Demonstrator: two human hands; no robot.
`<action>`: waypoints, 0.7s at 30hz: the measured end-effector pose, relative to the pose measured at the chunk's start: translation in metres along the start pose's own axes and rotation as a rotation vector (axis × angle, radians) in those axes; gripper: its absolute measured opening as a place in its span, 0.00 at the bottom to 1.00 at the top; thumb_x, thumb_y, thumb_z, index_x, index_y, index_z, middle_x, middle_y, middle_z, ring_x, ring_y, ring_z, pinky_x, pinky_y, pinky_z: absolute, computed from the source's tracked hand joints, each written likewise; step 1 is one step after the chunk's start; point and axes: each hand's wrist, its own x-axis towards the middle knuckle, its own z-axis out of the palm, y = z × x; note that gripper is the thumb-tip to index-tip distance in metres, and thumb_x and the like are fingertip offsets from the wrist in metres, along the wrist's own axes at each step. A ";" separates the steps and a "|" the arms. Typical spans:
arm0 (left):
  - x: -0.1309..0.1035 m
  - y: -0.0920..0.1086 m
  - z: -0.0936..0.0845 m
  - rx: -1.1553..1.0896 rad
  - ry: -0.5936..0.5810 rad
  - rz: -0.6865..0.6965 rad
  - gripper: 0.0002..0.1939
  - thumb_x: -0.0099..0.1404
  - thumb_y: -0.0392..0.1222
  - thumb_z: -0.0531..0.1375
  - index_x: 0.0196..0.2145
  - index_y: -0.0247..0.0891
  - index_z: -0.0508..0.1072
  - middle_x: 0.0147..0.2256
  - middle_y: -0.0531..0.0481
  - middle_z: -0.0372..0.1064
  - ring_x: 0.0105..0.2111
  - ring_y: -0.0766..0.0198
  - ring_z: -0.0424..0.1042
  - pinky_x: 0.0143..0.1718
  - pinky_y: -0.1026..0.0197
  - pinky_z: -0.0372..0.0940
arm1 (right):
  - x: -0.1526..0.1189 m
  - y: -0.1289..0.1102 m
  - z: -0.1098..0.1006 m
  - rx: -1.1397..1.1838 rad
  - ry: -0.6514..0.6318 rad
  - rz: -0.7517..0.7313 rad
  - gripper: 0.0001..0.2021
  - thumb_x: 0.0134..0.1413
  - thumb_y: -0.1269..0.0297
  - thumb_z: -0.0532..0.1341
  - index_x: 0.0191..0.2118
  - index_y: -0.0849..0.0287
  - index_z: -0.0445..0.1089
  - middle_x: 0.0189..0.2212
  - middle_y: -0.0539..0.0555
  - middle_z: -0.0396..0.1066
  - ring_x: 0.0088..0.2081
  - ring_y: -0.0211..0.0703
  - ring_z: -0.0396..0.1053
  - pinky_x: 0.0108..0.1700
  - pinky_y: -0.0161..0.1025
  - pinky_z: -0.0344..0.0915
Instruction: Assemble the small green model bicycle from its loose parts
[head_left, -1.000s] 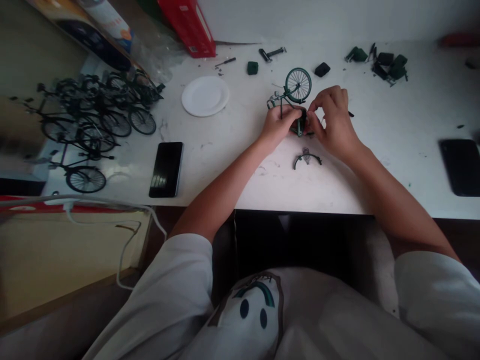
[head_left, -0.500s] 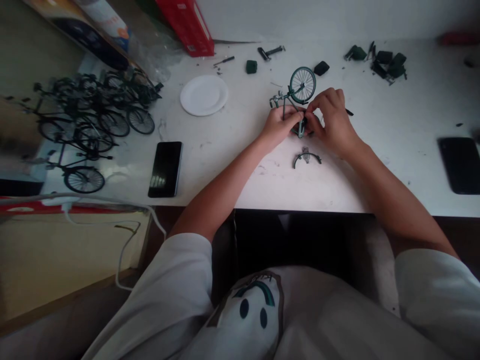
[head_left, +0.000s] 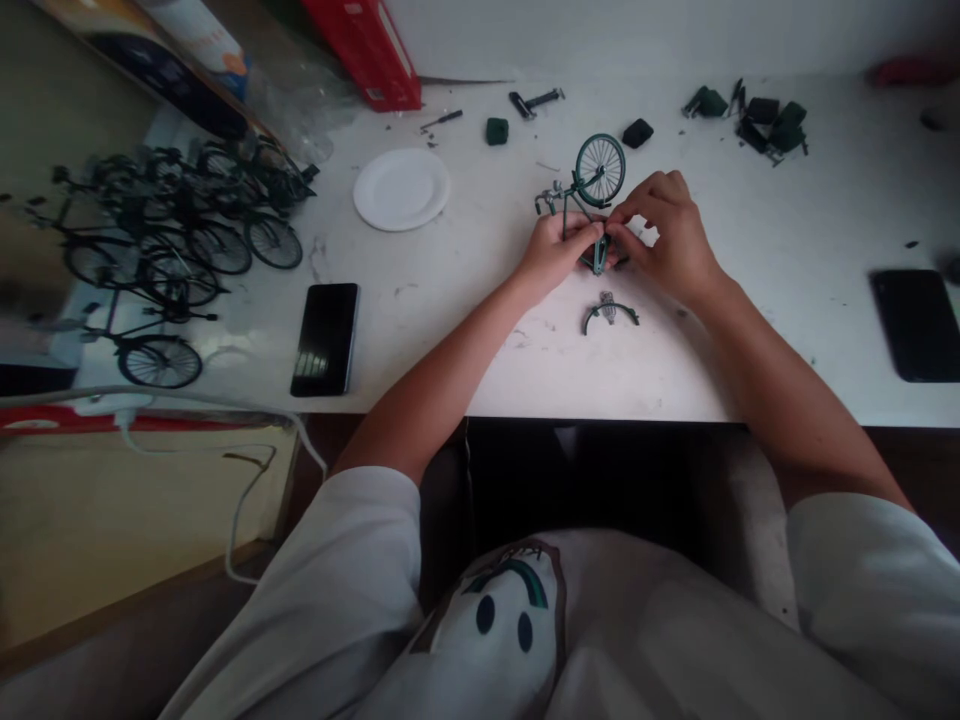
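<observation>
A small green model bicycle (head_left: 601, 170) is held just above the white table, its spoked wheel pointing away from me and its handlebar toward the left. My left hand (head_left: 559, 250) is closed round the frame, thumb on top. From the right, my right hand (head_left: 664, 235) pinches at the same spot with thumb and forefinger; what lies between those fingertips is too small and covered to make out. Below the hands, a curved green mudguard (head_left: 612, 316) with a small silvery piece rests on the table.
Several finished model bicycles (head_left: 161, 360) crowd the left side. Nearby are a white plate (head_left: 402, 190), a phone (head_left: 325, 340) and a small screwdriver (head_left: 442, 120). Dark green parts (head_left: 780, 125) lie at the back right, a black phone-like slab (head_left: 916, 325) at the far right.
The whole view has shifted slightly, moving everything a little to the left. Both hands keep their grip at the bicycle; my right fingers have moved only slightly.
</observation>
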 end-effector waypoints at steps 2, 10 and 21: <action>-0.001 0.000 0.000 0.008 0.002 0.006 0.09 0.82 0.41 0.63 0.41 0.34 0.76 0.45 0.38 0.84 0.63 0.41 0.84 0.65 0.34 0.81 | -0.001 0.000 0.001 0.039 0.021 -0.001 0.24 0.76 0.30 0.57 0.45 0.41 0.79 0.47 0.61 0.77 0.55 0.63 0.70 0.52 0.63 0.78; 0.000 -0.001 -0.001 0.043 -0.014 0.000 0.10 0.81 0.42 0.62 0.39 0.36 0.75 0.36 0.47 0.82 0.52 0.52 0.89 0.57 0.46 0.84 | 0.001 0.008 0.000 -0.013 -0.060 0.050 0.20 0.74 0.33 0.59 0.49 0.39 0.80 0.55 0.62 0.77 0.61 0.67 0.70 0.57 0.68 0.79; -0.001 0.002 0.001 0.014 0.004 -0.014 0.08 0.82 0.41 0.62 0.42 0.35 0.77 0.40 0.43 0.82 0.58 0.48 0.86 0.64 0.41 0.81 | -0.005 0.003 0.015 0.240 0.029 0.243 0.23 0.69 0.30 0.67 0.45 0.46 0.80 0.45 0.61 0.80 0.45 0.59 0.80 0.45 0.62 0.83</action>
